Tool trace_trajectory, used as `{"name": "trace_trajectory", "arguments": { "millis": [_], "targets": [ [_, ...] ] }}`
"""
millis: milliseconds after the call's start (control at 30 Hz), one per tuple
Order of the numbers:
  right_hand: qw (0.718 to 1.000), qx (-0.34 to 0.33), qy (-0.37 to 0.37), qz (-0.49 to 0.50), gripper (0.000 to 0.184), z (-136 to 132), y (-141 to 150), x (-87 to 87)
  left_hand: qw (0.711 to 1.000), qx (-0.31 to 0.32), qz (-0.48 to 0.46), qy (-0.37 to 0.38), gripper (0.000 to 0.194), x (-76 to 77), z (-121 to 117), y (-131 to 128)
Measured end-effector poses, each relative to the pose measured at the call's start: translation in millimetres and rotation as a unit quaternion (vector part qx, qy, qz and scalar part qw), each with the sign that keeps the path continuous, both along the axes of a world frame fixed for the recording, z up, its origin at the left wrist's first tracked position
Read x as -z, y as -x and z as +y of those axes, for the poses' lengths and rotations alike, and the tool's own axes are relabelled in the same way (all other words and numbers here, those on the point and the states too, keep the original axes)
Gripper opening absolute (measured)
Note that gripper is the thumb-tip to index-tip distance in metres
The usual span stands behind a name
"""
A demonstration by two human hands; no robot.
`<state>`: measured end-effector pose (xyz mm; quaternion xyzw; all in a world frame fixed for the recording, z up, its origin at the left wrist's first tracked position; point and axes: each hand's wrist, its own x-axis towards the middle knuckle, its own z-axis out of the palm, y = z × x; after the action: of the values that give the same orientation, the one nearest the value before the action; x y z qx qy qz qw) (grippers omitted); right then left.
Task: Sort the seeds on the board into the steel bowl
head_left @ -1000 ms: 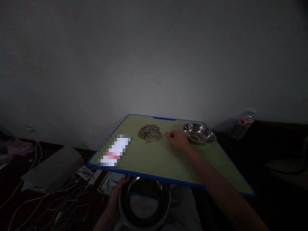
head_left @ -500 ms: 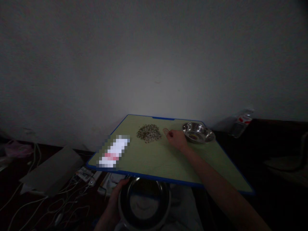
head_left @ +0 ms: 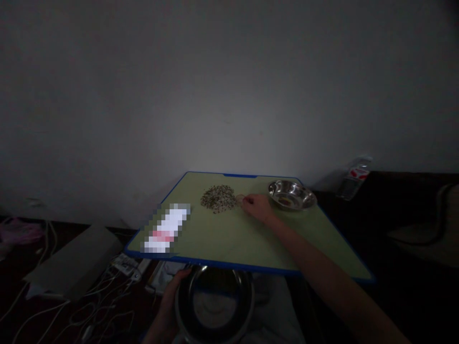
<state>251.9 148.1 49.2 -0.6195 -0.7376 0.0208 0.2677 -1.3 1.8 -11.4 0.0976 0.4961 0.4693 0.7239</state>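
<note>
My right hand is closed on a small clear round piece, too dim to name surely. Its edge meets the right side of a pile of mixed dark and pale grains on the pale green board. Just right of that hand stands a shiny metal bowl with a little something at its bottom. Below the board's near edge, my left hand grips the left rim of a second metal bowl, whose far part lies under the edge.
A bright pixelated patch covers the board's left side. A plastic bottle leans by the wall at right. Low on the left are a grey box, white cables and a pink bag. The wall rises behind the board.
My right hand has shifted slightly left, and the clear piece now reaches the edge of the grain pile. My left hand still holds its bowl. The view has turned a little.
</note>
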Motion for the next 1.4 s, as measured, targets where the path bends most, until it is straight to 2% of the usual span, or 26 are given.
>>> {"name": "trace_trajectory", "arguments": {
  "millis": [200,533,767,900,1100,1333,1400],
  "targets": [
    [0.999,-0.011,0.006,0.030,0.029,-2.0,-0.6,-0.4,1.000,0.000,0.010,0.001,0.008,-8.7,-2.6,-2.1],
    [0.997,0.047,-0.041,-0.046,0.032,1.1,0.3,-0.2,0.999,-0.014,0.016,-0.041,0.009,-1.0,-2.1,-0.4],
    [0.998,0.053,-0.027,-0.034,0.038,2.5,1.4,4.6,1.000,-0.004,-0.008,-0.008,0.008,0.4,-1.1,-1.7],
    [0.998,0.051,-0.023,-0.023,0.038,3.8,3.9,6.3,1.000,0.022,-0.021,-0.008,0.012,-4.3,-2.9,-4.0],
    [0.998,0.041,-0.008,0.038,0.032,7.7,2.8,7.8,0.999,0.020,-0.023,-0.017,0.012,-11.6,-5.7,-6.0],
    [0.996,0.049,0.005,0.069,0.030,8.2,3.5,7.7,0.999,0.033,-0.021,-0.002,0.014,-3.5,-4.1,-4.0],
    [0.996,0.037,0.014,0.080,0.029,6.7,5.1,7.6,1.000,0.017,0.000,0.001,0.012,-2.6,-3.8,-4.3]
  ]
}}
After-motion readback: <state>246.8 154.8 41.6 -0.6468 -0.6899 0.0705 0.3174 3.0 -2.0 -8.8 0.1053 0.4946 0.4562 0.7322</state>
